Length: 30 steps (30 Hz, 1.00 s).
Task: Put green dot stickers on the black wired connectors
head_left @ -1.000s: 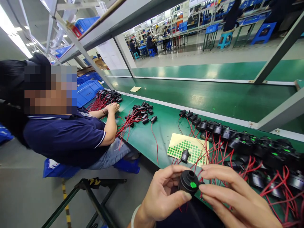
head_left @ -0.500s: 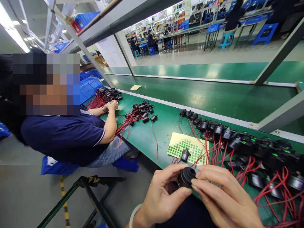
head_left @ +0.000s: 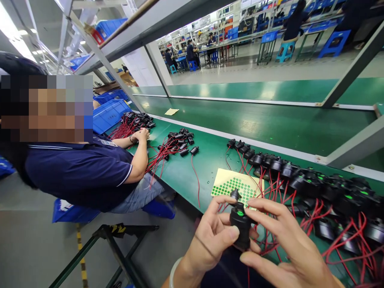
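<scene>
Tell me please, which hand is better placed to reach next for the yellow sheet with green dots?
Probably the right hand. The left hand seems to support the black part, its thumb on the front, while the right's fingers look more loosely spread. The yellow sheet lies beyond both.

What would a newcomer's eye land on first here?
Probably the black cylindrical part with its bright green dot, held in the left hand, the right hand close around it. Next, the sheet of green dot stickers just beyond, then the red-wired black parts heaped rightward.
</scene>
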Motion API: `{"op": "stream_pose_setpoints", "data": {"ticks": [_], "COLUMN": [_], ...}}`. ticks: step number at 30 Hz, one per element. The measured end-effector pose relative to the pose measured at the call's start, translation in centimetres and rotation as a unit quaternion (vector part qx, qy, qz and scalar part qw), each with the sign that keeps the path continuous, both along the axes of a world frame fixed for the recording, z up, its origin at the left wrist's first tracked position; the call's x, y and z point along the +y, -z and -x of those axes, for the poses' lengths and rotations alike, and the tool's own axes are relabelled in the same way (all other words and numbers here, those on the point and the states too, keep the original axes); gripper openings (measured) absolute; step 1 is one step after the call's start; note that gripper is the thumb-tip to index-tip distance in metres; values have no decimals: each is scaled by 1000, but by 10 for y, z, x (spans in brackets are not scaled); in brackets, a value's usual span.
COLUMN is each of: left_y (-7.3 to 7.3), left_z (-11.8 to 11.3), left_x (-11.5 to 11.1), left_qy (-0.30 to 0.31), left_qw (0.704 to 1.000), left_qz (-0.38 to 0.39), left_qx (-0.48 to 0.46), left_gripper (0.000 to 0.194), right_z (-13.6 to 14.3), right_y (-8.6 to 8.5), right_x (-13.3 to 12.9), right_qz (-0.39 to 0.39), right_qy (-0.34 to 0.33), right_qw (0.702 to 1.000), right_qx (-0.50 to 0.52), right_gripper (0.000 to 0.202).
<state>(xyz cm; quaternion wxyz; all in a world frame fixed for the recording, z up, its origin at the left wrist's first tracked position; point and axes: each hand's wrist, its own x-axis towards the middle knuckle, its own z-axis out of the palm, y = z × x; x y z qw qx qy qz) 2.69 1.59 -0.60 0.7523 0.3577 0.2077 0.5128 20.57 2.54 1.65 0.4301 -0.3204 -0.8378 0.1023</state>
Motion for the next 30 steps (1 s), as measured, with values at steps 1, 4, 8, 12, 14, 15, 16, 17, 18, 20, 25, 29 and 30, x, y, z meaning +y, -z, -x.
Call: {"op": "stream_pose_setpoints", "data": {"ticks": [1, 4, 8, 12, 14, 15, 16, 17, 18, 20, 25, 29, 30], "left_y": [0, -2, -8, -9, -9, -9, -9, -9, -10, -11, -13, -14, -15], "left_z": [-1, -1, 2, 2, 1, 0, 0, -1, -2, -3, -1, 1, 1], "left_x": [-1, -5, -10, -13, -12, -12, -12, -12, -12, -12, -13, -15, -16], "left_qy": [-7, -27, -40, -40, -37, -38, -39, -38, -35, -34, -39, -28, -28], "left_qw": [1000, 998, 995, 995, 995, 996, 996, 996, 996, 997, 993, 992, 993], "left_qz": [-10, -40, -57, -55, -54, -55, -55, -55, -54, -56, -89, -100, -94], "left_qx": [8, 31, 73, 79, 69, 66, 65, 62, 57, 49, 67, 66, 69], "left_gripper": [44, 46, 35, 25, 24, 24, 24, 24, 25, 26, 30, 26, 25], "right_z": [1, 5, 5, 2, 1, 1, 2, 2, 3, 4, 1, -3, -3], "right_y": [0, 0, 3, 5, 6, 6, 6, 6, 6, 7, 11, 10, 9], "right_x": [0, 1, 1, 0, -1, -2, -2, -3, -3, -4, -7, -10, -10], "right_qz": [1, 16, 6, 0, 2, 2, 3, 4, 6, 9, 22, 47, 55], "right_qy": [0, 3, -2, 4, 9, 11, 14, 17, 21, 24, 9, -23, -29], "right_qw": [1000, 1000, 1000, 1000, 1000, 1000, 1000, 999, 999, 999, 999, 999, 998], "right_qx": [-5, -5, 10, 19, 23, 25, 27, 31, 35, 47, 26, 11, 13], "right_gripper": [40, 38, 36, 35, 35, 35, 35, 35, 36, 35, 38, 37, 37]}}
